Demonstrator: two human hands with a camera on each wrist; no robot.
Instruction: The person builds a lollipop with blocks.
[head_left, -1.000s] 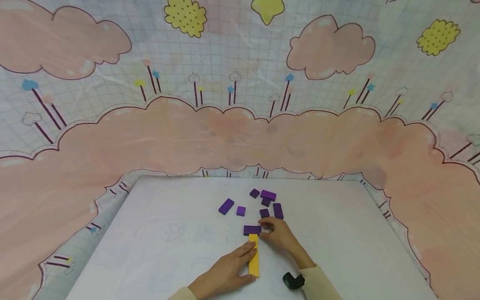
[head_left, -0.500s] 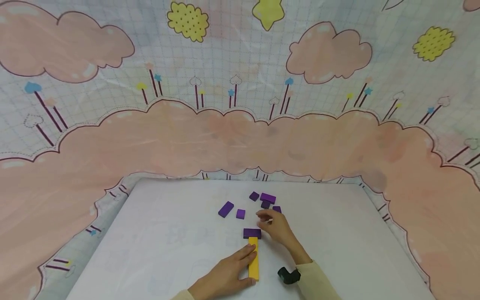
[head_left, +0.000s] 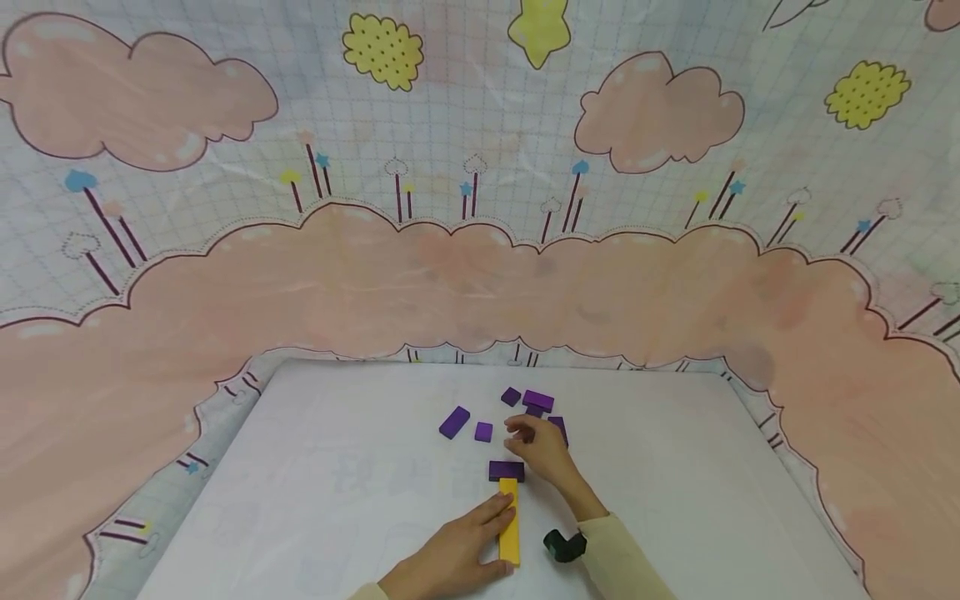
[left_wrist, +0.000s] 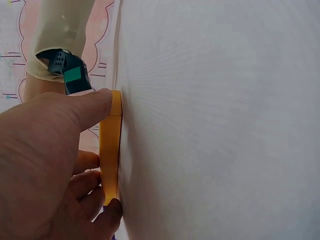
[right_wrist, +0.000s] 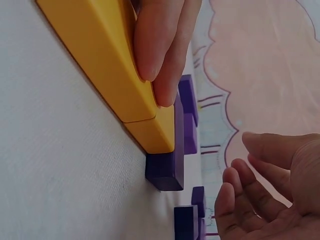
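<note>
A yellow bar of blocks point(head_left: 509, 533), with seams across it, lies on the white tabletop. My left hand point(head_left: 457, 546) holds it, thumb at the near end and fingers along its side and top. A dark purple block point(head_left: 506, 472) lies crosswise at the bar's far end, touching it in the right wrist view. My right hand point(head_left: 543, 450) hovers beyond that block, fingers loosely bent. Nothing shows between its fingers in the right wrist view. Near it are a purple block point(head_left: 558, 429), partly covered by the hand, and a purple cube point(head_left: 483, 432).
Farther back lie a purple block point(head_left: 538, 401) against a darker one, a small purple cube point(head_left: 511, 397) and a slanted purple block point(head_left: 454, 422). A dark wrist device point(head_left: 564, 546) sits at my right sleeve. Patterned cloth surrounds the white table point(head_left: 337, 467).
My right hand has moved away from beside the crosswise purple block, up and slightly left, now covering a small purple cube. My left hand stays on the yellow bar. The head view has tilted slightly.
</note>
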